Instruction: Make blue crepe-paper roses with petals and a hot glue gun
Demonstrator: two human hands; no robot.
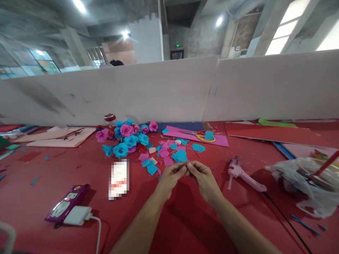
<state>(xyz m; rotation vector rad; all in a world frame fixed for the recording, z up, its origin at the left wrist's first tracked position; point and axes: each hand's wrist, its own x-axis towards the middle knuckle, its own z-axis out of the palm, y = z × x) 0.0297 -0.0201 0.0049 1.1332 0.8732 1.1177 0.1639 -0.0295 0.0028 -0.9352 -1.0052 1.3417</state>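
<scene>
My left hand [171, 177] and my right hand [201, 176] meet above the red table [190, 225], fingertips pinched together. Whatever sits between the fingers is too small and too hidden to name. Just beyond them lie loose blue paper petals [179, 156] and pink paper petals [164, 152], scattered in a loose heap. A cluster of blue and pink paper flowers [131, 141] stands to the left of the petals. Behind the heap, scissors with yellow handles [206, 139] rest on a pink paper strip [172, 132].
A pink glue gun [247, 176] with a black cord lies to the right, near a plastic bag with a cup [307, 180]. At left are a purple power strip [67, 203] with a white charger [77, 215], and folded eyeglasses [72, 133]. A white partition [159, 93] closes the back.
</scene>
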